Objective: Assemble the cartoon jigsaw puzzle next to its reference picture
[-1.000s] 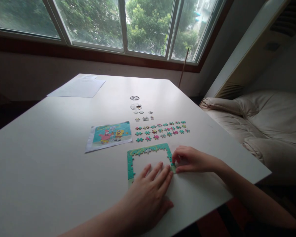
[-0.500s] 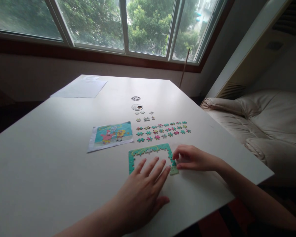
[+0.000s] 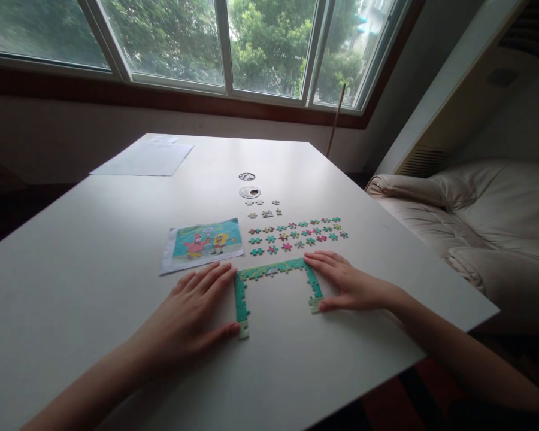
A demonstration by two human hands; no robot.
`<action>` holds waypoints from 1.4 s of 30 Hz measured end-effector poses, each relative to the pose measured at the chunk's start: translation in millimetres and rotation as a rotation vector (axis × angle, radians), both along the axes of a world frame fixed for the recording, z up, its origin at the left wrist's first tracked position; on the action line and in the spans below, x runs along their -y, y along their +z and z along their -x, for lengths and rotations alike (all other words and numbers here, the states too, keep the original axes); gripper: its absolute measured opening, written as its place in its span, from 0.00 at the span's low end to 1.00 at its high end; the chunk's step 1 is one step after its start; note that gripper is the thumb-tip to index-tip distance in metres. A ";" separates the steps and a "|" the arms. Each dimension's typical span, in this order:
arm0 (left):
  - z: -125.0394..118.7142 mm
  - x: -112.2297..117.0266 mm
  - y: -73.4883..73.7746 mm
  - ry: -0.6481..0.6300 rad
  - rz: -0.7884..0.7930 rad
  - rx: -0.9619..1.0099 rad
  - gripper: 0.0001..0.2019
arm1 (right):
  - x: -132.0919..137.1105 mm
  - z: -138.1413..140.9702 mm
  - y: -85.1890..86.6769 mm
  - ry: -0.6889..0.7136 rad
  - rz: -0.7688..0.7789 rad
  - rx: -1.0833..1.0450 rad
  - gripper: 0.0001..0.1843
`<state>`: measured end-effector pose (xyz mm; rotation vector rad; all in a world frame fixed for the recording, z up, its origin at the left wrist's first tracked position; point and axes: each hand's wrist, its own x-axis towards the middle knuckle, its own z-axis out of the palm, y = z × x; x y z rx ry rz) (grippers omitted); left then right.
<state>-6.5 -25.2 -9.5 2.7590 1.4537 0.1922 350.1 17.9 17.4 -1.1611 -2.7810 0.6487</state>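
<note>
A three-sided border of joined jigsaw puzzle pieces [image 3: 270, 269], mostly green, lies flat on the white table [image 3: 117, 245]; its near side is open. Along its left side rests my left hand [image 3: 197, 305], fingers stretched out, with the thumb at the pale lower-left corner piece. My right hand [image 3: 341, 281] lies at the opposite side, fingertips by the upper-right corner and thumb touching the pale lower-right piece. Neither hand holds anything. Beyond the border sit several rows of loose puzzle pieces [image 3: 287, 246]. To their left is a picture sheet [image 3: 206, 242] with cartoon figures.
Two round flat discs [image 3: 250, 192] lie farther back, past a few pale loose pieces [image 3: 268, 214]. White paper [image 3: 144, 159] covers part of the table's far left. A cream sofa [image 3: 489, 239] stands to the right, and windows [image 3: 269, 48] line the back.
My left hand has moved left, off the middle of the border to its left side, uncovering the lower-left corner. My right hand's fingers have straightened and reached up along the right side.
</note>
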 end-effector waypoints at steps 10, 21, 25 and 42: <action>-5.7 2.1 -4.2 -0.005 -0.031 -0.010 0.44 | -1.9 -1.7 0.3 0.015 0.032 0.017 0.50; -4.2 0.6 -7.2 -0.009 -0.070 0.028 0.44 | -1.9 -1.0 2.3 0.001 0.060 0.051 0.51; -4.2 0.2 -6.6 -0.011 -0.062 0.009 0.44 | -1.5 -0.8 3.5 -0.001 0.061 0.054 0.50; -2.6 0.4 -5.9 -0.013 -0.053 0.004 0.44 | -1.7 -2.3 6.9 0.002 0.083 -0.002 0.49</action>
